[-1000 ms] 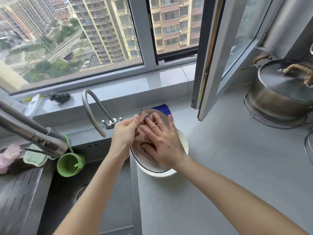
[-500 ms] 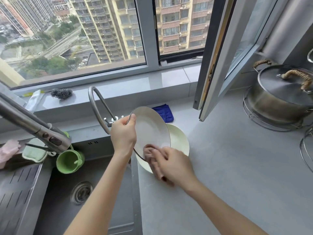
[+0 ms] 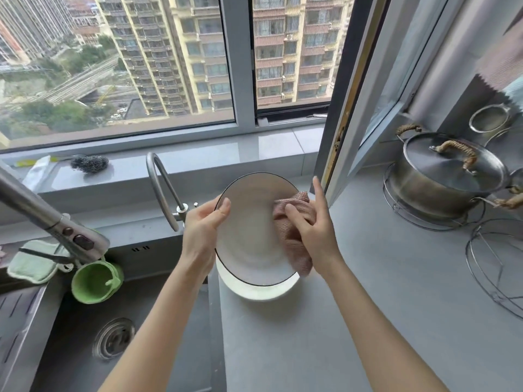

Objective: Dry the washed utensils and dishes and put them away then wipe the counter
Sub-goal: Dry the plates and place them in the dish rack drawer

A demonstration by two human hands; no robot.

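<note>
A white plate with a thin dark rim (image 3: 249, 230) is held tilted up above the counter, facing me. My left hand (image 3: 202, 224) grips its left edge, thumb on the face. My right hand (image 3: 314, 222) holds a pink waffle cloth (image 3: 294, 241) against the plate's right side, thumb pressing the cloth and index finger sticking up. A second white plate (image 3: 254, 290) lies flat on the grey counter (image 3: 368, 306) right beneath, mostly hidden.
The sink (image 3: 85, 335) lies to the left with a large tap (image 3: 48, 219), a curved slim tap (image 3: 161, 188) and a green cup (image 3: 94, 281). A lidded steel pot (image 3: 447, 179) and wire racks (image 3: 498, 267) stand at right. An open window sash (image 3: 353, 108) juts over the counter.
The plate has been lifted higher and turned to face me. My right hand with the cloth has gone from the plate's lower edge up to its right side.
</note>
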